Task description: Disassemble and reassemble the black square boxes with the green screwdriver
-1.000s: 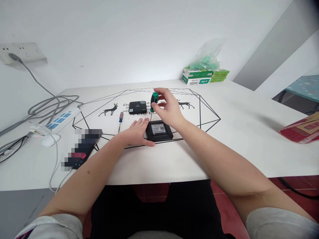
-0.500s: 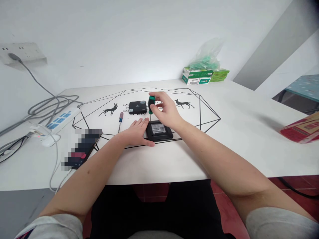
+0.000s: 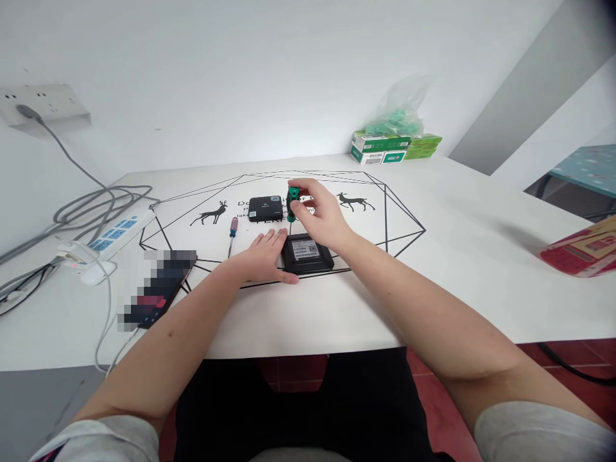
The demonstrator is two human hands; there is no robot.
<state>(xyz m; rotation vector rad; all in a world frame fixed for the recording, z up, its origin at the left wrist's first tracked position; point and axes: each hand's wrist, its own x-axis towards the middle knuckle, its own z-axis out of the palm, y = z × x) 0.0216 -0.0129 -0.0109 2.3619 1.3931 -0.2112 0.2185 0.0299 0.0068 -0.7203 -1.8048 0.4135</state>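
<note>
My right hand (image 3: pixel 320 212) grips the green and black handle of a screwdriver (image 3: pixel 291 200), which stands nearly upright. Its tip meets the far left corner of a black square device (image 3: pixel 315 264) with a white label (image 3: pixel 304 249) on its upward face. Flat on the table, my left hand (image 3: pixel 266 258) rests against the device's left side, fingers stretched out. Behind it lies a black square cover (image 3: pixel 265 208) with small stickers. A second screwdriver (image 3: pixel 233 228), with a clear and blue handle, lies to the left of the cover.
On the left are a phone (image 3: pixel 166 289), partly blurred, and a white power strip (image 3: pixel 115 237) with grey cables (image 3: pixel 81 208). Green and white boxes (image 3: pixel 380 147) topped by a plastic bag (image 3: pixel 399 109) stand by the wall. A red package (image 3: pixel 582 250) sits at the right.
The green screwdriver's handle has turned slightly within my right hand, its tip still at the device's corner. My left hand keeps its place.
</note>
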